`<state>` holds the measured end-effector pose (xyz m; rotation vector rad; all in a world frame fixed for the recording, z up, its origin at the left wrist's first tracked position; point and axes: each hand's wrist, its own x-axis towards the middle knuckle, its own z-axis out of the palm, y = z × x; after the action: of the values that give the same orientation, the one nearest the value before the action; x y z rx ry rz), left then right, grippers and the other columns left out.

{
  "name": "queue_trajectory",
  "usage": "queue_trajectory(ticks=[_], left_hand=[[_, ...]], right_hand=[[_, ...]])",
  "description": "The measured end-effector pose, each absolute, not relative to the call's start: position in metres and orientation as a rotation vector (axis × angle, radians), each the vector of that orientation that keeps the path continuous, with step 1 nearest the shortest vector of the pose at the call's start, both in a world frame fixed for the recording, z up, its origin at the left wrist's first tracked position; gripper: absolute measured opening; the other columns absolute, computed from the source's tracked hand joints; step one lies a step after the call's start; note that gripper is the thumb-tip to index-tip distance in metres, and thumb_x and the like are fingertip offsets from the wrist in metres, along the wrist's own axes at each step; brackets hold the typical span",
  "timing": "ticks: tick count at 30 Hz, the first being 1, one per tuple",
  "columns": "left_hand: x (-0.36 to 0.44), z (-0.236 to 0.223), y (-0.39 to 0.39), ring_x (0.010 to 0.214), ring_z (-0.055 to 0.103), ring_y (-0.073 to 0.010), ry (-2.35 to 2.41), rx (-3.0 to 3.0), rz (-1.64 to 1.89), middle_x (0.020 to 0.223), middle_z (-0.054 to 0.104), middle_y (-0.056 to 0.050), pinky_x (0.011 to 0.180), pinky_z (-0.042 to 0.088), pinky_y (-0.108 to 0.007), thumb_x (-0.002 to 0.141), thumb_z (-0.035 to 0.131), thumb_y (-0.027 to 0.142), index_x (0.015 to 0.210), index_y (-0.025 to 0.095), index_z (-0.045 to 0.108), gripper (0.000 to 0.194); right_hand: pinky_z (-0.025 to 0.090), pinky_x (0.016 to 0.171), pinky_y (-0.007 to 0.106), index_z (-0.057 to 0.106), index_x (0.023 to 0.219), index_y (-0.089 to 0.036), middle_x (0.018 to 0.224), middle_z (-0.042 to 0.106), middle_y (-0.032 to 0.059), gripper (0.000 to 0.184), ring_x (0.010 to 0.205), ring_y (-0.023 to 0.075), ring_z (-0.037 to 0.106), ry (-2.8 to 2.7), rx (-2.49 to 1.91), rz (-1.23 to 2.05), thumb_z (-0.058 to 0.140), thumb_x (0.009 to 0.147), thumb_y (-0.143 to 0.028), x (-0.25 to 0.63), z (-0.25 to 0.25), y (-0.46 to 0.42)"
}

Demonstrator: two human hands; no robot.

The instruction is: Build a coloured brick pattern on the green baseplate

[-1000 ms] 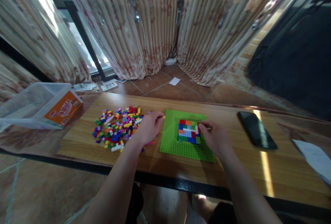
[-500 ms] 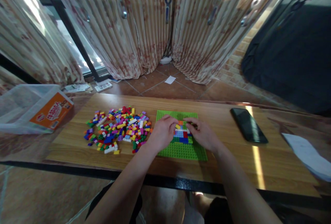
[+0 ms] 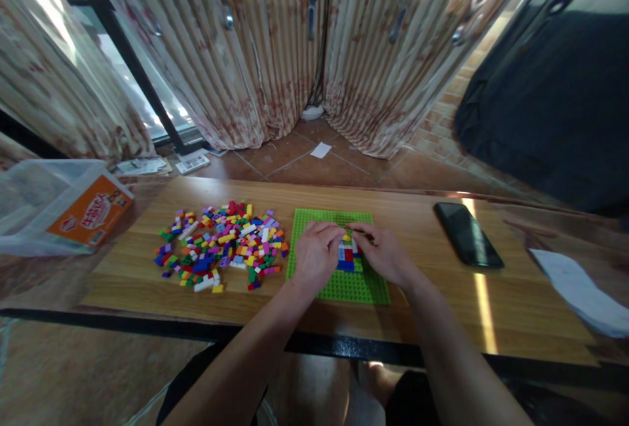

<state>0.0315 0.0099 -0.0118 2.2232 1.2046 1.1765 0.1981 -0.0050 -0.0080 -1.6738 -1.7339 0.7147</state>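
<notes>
A green studded baseplate (image 3: 339,290) lies on the table, with a flat patch of blue, red, white and other toy bricks (image 3: 348,263) built on it. My left hand (image 3: 316,254) is over the plate's left part, thumb and forefinger pinched at a small yellow brick (image 3: 346,238). From the other side my right hand (image 3: 384,252) reaches over the patch, its fingers curled and closed close to the same brick. What its fingertips hold, if anything, is hidden. Both hands cover part of the built bricks.
Left of the plate spreads a pile of loose bricks (image 3: 226,239) in many colours. A clear plastic box (image 3: 44,216) with an orange label stands at the far left. To the right lie a black phone (image 3: 466,234) and white paper (image 3: 580,288) on the wooden table (image 3: 417,216).
My left hand has shifted right toward my right hand, bringing the yellow brick over the patch between both sets of fingertips. The whole view has moved slightly.
</notes>
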Motion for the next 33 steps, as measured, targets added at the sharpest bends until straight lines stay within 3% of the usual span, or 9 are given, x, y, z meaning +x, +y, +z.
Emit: queue_trajectory(ticks=[6, 19, 28, 33], left_hand=[[0.025, -0.014, 0.012, 0.089, 0.059, -0.0178, 1.174, 2.316, 1.063, 0.093, 0.07, -0.002, 0.085, 0.046, -0.035, 0.087, 0.057, 0.014, 0.083, 0.021, 0.07, 0.015], [0.037, -0.012, 0.01, 0.091, 0.055, -0.0188, 1.259, 2.411, 0.989, 0.094, 0.064, -0.004, 0.083, 0.047, -0.034, 0.09, 0.052, 0.019, 0.084, 0.019, 0.067, 0.017], [0.039, -0.016, 0.007, 0.093, 0.053, -0.0193, 1.329, 2.439, 0.938, 0.097, 0.062, -0.004, 0.084, 0.047, -0.032, 0.091, 0.051, 0.019, 0.086, 0.019, 0.067, 0.017], [0.04, -0.015, 0.004, 0.094, 0.053, -0.0198, 1.353, 2.457, 0.867, 0.1, 0.062, -0.004, 0.085, 0.046, -0.033, 0.093, 0.047, 0.021, 0.088, 0.02, 0.067, 0.02]], right_hand=[[0.05, 0.082, 0.034, 0.067, 0.113, -0.018, 0.11, 0.071, 0.0079, 0.035, 0.086, 0.0193, 0.065, -1.738, -1.69, 0.727, 0.046, 0.087, -0.026, 0.2, -0.011, -0.005], [0.049, 0.085, 0.034, 0.069, 0.111, -0.018, 0.109, 0.072, 0.0078, 0.035, 0.093, 0.0198, 0.066, -1.706, -1.683, 0.674, 0.047, 0.085, -0.023, 0.197, -0.01, -0.005], [0.05, 0.071, 0.03, 0.069, 0.112, -0.014, 0.1, 0.073, 0.0083, 0.038, 0.075, 0.0172, 0.065, -1.661, -1.76, 0.682, 0.048, 0.082, -0.024, 0.194, -0.008, -0.005], [0.051, 0.077, 0.031, 0.071, 0.108, -0.017, 0.097, 0.074, 0.0068, 0.035, 0.077, 0.0175, 0.066, -1.628, -1.764, 0.653, 0.05, 0.081, -0.024, 0.192, -0.009, -0.005]])
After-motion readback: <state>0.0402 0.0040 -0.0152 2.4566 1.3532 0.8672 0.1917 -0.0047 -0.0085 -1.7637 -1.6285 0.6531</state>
